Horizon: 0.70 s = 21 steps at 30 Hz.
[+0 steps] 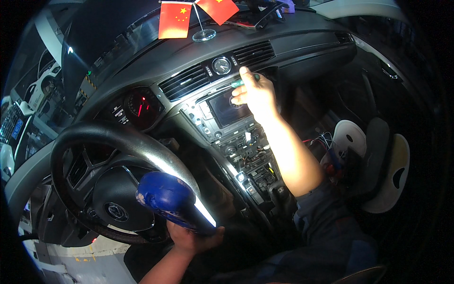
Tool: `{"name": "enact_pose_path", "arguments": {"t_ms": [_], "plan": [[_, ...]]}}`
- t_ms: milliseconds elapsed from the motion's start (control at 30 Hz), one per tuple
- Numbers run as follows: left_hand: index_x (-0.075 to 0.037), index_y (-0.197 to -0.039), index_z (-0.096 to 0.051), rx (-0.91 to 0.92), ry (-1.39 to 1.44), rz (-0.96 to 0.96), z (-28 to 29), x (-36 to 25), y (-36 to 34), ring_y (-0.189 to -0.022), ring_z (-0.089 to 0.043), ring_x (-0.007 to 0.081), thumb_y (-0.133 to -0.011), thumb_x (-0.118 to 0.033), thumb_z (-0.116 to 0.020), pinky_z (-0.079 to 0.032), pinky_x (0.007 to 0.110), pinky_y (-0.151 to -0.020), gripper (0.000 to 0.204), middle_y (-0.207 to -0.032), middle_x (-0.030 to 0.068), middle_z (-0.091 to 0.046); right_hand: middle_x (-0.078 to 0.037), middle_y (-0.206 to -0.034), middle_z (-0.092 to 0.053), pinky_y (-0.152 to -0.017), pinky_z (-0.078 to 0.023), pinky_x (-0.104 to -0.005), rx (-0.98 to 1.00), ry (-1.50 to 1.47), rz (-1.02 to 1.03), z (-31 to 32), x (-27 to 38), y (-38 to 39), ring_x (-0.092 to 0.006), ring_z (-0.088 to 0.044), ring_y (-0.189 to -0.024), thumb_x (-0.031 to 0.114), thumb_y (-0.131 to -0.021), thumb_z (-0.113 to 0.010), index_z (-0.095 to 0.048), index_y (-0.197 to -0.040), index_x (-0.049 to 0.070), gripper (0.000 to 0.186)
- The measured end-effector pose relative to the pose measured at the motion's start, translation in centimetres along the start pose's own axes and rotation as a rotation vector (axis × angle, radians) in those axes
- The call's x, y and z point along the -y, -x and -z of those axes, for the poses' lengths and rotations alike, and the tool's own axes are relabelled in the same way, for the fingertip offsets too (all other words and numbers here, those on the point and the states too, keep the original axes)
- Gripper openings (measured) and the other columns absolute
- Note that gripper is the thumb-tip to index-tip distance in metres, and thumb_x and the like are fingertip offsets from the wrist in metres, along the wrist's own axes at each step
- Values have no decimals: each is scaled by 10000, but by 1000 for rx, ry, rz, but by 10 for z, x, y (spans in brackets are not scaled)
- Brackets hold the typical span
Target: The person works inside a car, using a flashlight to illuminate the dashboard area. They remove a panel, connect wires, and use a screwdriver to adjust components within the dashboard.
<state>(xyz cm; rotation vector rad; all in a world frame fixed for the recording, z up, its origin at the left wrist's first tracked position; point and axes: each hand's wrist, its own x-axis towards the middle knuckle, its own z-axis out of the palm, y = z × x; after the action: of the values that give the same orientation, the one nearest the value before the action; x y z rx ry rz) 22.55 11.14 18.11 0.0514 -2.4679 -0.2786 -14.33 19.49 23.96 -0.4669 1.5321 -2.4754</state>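
My left hand is wrapped round a blue work lamp, held up beside the steering wheel. Its bright strip faces the dashboard, and the light falls strongly on my right arm. My right hand is closed on a slim tool with a green handle, which looks like a screwdriver. Its thin shaft points left along the top edge of the dark centre screen, below the air vents. My fingers cover part of the screen and the tool. Around and below the screen, trim is off and inner parts show.
The steering wheel stands at the left, before the lit instrument cluster. A round clock sits between vents. Small red flags stand on the dashboard. Loose wires and pale panels with oval holes lie at the right.
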Motion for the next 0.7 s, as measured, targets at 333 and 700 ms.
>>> {"name": "enact_pose_path", "arguments": {"t_ms": [333, 700], "plan": [[-57, -1194, -658, -40, -44, -59, -1, 0, -2, -982, -682, 337, -736, -545, -851, -539, 436, -817, 696, -1109, 136, -662, -162, -795, -709, -568, -616, -312, -31, -116, 95, 7, 14, 3, -218, -717, -599, 449, -1003, -717, -620, -1084, -55, 519], [-48, -1148, -664, -104, 53, -32, 3, -8, -15, -909, -701, 311, -708, -502, -884, -551, 407, -794, 669, -1038, 111, -684, -42, -822, -724, -676, -557, -268, 61, 459, 503, 15, 8, 19, -82, -681, -729, 69, -829, -821, -703, -1011, 43, 219]]}}
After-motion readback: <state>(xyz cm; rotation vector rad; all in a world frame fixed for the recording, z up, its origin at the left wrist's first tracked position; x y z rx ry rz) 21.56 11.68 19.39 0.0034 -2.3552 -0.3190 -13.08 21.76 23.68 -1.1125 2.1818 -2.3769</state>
